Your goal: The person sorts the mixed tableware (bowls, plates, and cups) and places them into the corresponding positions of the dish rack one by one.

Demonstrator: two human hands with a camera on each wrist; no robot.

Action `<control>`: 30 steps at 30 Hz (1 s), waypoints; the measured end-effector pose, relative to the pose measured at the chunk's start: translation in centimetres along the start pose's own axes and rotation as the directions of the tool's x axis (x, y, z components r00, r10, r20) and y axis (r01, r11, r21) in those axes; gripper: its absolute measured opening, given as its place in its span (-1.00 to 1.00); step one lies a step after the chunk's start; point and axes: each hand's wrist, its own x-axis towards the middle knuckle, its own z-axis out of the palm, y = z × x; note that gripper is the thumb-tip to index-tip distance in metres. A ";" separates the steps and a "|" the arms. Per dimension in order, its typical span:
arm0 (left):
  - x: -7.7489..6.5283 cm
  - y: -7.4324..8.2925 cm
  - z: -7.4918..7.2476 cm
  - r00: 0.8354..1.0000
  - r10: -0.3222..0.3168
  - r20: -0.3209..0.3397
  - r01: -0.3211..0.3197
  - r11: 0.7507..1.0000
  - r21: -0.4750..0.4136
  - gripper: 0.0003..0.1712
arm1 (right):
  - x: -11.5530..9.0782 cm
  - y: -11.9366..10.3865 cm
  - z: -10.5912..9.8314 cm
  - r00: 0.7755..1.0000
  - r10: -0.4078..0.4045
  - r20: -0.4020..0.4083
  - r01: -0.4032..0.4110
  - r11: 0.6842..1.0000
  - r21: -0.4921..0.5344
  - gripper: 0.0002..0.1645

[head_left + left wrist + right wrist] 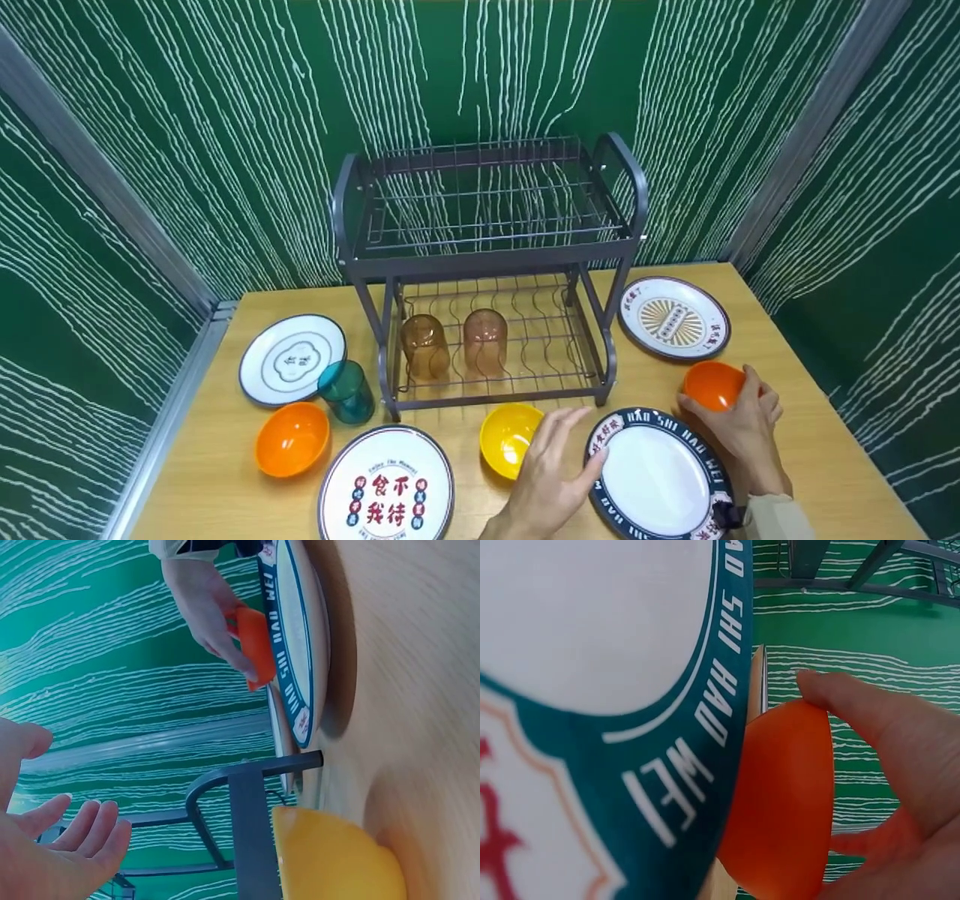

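My right hand (742,424) holds an orange bowl (711,386) at the right of the table, thumb on one side and fingers on the other. In the right wrist view the thumb lies at the rim of this bowl (784,802). My left hand (551,472) hovers with fingers extended and nothing in its grasp, overlapping the edge of a yellow bowl (504,439) in the head view. Between the hands lies a white plate with a dark lettered rim (652,480). The left wrist view shows the left hand (60,840) apart from the yellow bowl (330,855).
A two-tier dark metal rack (495,259) stands at the back, with two upturned amber-tinted glasses (486,341) on its lower tier. Leftward are a white plate (274,364), a teal glass (349,397), another orange bowl (292,442) and a red-lettered plate (386,469). A sunburst plate (675,319) lies right of the rack.
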 end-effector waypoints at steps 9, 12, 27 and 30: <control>0.4 0.0 1.1 0.987 -0.143 0.076 0.149 0.985 -0.089 -0.43 | -1.7 -1.0 -0.7 1.000 -0.011 0.012 0.011 1.000 0.008 0.52; 0.6 0.0 1.6 0.982 -0.171 0.081 0.180 0.977 -0.115 -0.44 | -2.5 -1.8 -1.0 0.999 -0.035 0.003 0.035 0.999 0.005 0.52; 1.4 0.0 3.9 0.981 -0.187 0.054 0.194 0.950 -0.246 -0.45 | -7.9 -6.2 -2.0 0.985 -0.172 0.028 0.170 0.984 0.049 0.40; 1.7 0.2 4.2 0.974 -0.215 0.072 0.226 0.938 -0.263 -0.44 | -9.1 -7.0 -2.1 0.979 -0.198 0.044 0.195 0.979 0.065 0.40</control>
